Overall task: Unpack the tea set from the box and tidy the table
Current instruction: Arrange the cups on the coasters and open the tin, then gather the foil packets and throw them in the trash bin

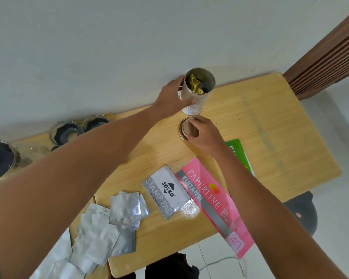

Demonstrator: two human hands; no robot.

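An open white tea tin (197, 91) stands upright at the far edge of the wooden table (270, 121), against the wall. Gold packets show inside it. My left hand (172, 97) wraps around the tin's left side. The tin's round metal lid (184, 127) lies flat on the table just in front of the tin. My right hand (205, 133) rests on the lid, fingertips gripping its rim. Several silver foil sachets (109, 222) lie in a loose pile at the near left.
A grey Joyko stamp pad tin (165, 192), a pink Paperline receipt book (216, 204) and a green booklet (239, 154) lie in front of me. Glass jars with dark lids (65, 133) stand along the far left. A black object (302, 212) sits below the table's right edge.
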